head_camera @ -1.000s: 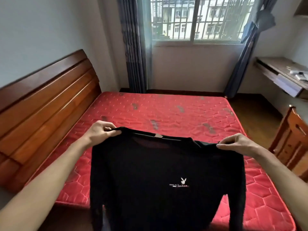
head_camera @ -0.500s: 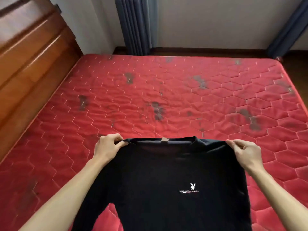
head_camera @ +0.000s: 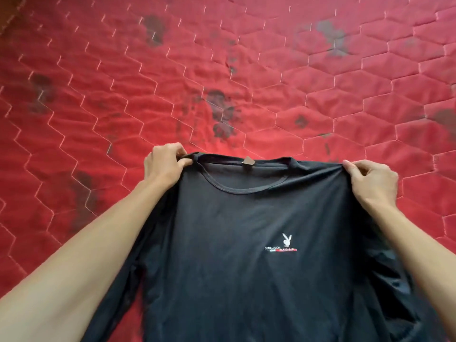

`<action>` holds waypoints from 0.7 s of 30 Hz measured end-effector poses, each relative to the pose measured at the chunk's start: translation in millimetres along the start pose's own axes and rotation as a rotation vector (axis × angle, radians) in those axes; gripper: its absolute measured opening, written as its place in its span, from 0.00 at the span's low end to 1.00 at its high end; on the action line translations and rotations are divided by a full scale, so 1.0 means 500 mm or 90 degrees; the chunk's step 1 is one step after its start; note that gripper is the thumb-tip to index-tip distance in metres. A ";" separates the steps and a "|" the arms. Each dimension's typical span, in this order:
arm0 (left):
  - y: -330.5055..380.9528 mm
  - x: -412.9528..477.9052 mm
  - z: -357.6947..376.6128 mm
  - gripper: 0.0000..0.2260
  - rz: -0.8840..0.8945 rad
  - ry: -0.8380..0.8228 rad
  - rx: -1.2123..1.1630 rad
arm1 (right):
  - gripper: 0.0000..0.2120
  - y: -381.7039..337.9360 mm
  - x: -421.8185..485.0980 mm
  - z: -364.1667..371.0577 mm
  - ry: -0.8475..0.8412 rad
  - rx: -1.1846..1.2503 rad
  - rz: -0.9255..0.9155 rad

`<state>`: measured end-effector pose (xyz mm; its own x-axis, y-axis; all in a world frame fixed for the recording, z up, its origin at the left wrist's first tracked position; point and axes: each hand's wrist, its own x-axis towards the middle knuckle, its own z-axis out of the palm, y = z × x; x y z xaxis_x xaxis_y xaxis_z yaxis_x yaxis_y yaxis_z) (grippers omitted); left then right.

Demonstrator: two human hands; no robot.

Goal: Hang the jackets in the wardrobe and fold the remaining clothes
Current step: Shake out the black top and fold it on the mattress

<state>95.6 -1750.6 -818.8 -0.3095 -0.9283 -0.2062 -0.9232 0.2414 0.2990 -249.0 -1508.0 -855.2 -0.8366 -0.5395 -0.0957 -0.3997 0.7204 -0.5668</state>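
A black long-sleeved shirt point(head_camera: 259, 218) with a small white rabbit logo on the chest is spread out, front side up, over the red quilted mattress point(head_camera: 123, 107). My left hand point(head_camera: 164, 165) pinches its left shoulder beside the round neckline. My right hand point(head_camera: 370, 181) pinches the right shoulder. The fabric is stretched between both hands. The sleeves hang down under my forearms and are mostly hidden. The shirt's lower part runs out of the frame.
The mattress fills the whole view, with hexagon stitching and several dark stains point(head_camera: 222, 114). A sliver of brown wood point(head_camera: 7, 23) shows at the top left corner.
The view has tilted down and closer to the mattress; window, headboard and curtains are out of sight. Both hands have carried the shirt forward and lower over the mattress, keeping their hold.
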 end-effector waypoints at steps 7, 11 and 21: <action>-0.054 -0.131 0.099 0.18 0.094 0.112 0.035 | 0.21 0.050 -0.123 0.036 0.056 -0.096 -0.183; -0.087 -0.304 0.175 0.18 0.166 0.078 0.050 | 0.23 0.095 -0.330 0.057 -0.018 -0.142 -0.328; -0.135 -0.727 0.241 0.18 0.135 -0.002 0.006 | 0.25 0.234 -0.775 0.001 -0.228 -0.166 -0.324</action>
<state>242.8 -1395.5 -876.4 -0.4981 -0.8554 -0.1419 -0.8392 0.4344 0.3270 28.9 -1214.9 -884.9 -0.3624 -0.9183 -0.1596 -0.8262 0.3958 -0.4010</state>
